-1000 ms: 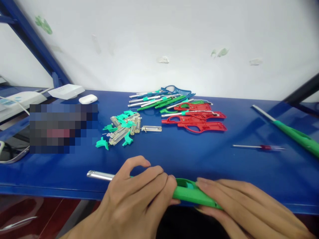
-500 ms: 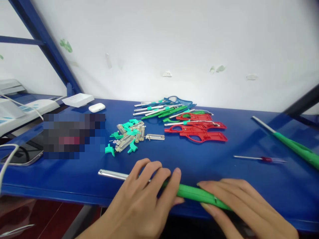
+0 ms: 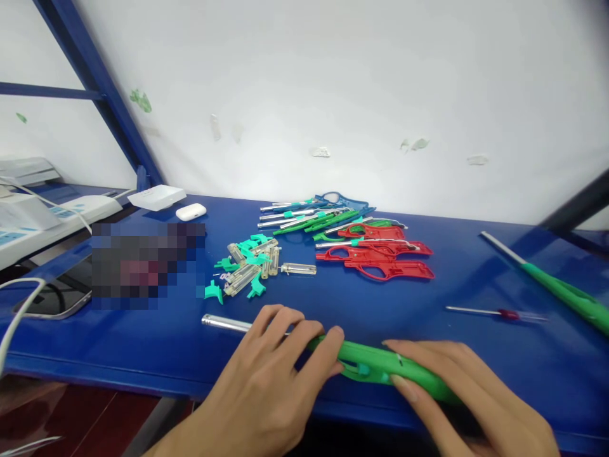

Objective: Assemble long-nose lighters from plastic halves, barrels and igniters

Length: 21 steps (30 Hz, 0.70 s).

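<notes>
Two hands at work here, one green lighter between them! The left hand point(image 3: 273, 374) comes over the front, fingers bent and thumb tucked under, gripping the green lighter point(image 3: 371, 357) where its one silver nozzle point(image 3: 226, 324) runs out leftward. The right hand point(image 3: 476, 387) has the rear end, thumb on one side, fingers along the other, closed around the body. The lighter lies crosswise above the near edge of the blue table point(image 3: 157, 346), its trigger opening facing the person.

Straight past the left hand: a heap of clear cartridges point(image 3: 242, 277), overlapping too much for a sure count, with one lying apart on the right side. Among them, about six teal triggers point(image 3: 259, 257).

Farther back, it's the pile! At least three red shells point(image 3: 380, 255), at least one blue shell point(image 3: 354, 204), several green shells point(image 3: 309, 222) and at least four silver tubes point(image 3: 285, 218), some overlapping.

Out right, one screwdriver point(image 3: 508, 314) with a red-and-clear handle, and a second green lighter point(image 3: 571, 298) beyond it. Out left: one phone point(image 3: 66, 303), one small white case point(image 3: 191, 212), one white box point(image 3: 158, 197), and a pixelated patch point(image 3: 137, 266) hiding what's underneath.
</notes>
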Each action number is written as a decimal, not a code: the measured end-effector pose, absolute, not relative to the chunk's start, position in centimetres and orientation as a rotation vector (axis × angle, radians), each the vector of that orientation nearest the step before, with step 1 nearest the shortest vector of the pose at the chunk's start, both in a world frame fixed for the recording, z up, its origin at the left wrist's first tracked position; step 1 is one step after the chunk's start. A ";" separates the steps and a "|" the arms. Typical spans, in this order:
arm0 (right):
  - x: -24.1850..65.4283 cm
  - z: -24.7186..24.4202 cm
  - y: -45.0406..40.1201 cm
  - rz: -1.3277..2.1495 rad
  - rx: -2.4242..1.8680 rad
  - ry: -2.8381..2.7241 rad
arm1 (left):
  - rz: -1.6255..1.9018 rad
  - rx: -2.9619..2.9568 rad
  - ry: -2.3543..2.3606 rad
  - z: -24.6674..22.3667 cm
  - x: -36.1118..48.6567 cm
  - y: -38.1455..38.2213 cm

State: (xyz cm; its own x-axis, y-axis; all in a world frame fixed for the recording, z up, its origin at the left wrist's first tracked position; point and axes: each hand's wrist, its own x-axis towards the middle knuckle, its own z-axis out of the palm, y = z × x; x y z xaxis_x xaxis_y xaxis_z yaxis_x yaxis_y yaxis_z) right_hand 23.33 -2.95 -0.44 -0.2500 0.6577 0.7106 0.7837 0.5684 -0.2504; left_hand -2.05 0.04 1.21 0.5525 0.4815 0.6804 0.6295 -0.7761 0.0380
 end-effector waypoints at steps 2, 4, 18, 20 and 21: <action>23.3 -0.3 -2.8 -0.249 -1.205 -1.985 | -1.025 -2.589 -0.935 1.1 -2.0 0.1; 23.3 -0.3 -2.7 -0.299 -1.235 -1.984 | -0.968 -2.623 -0.944 1.0 -2.1 0.1; 24.1 -2.1 -3.4 -0.181 -1.403 -1.951 | -0.819 -2.625 -1.170 3.3 -6.5 0.4; 24.0 -2.0 -3.3 -0.201 -1.384 -1.967 | -0.797 -2.553 -1.227 3.8 -9.2 0.5; 24.0 -2.0 -3.3 -0.219 -1.365 -1.989 | -0.796 -2.530 -1.252 3.9 -10.3 0.5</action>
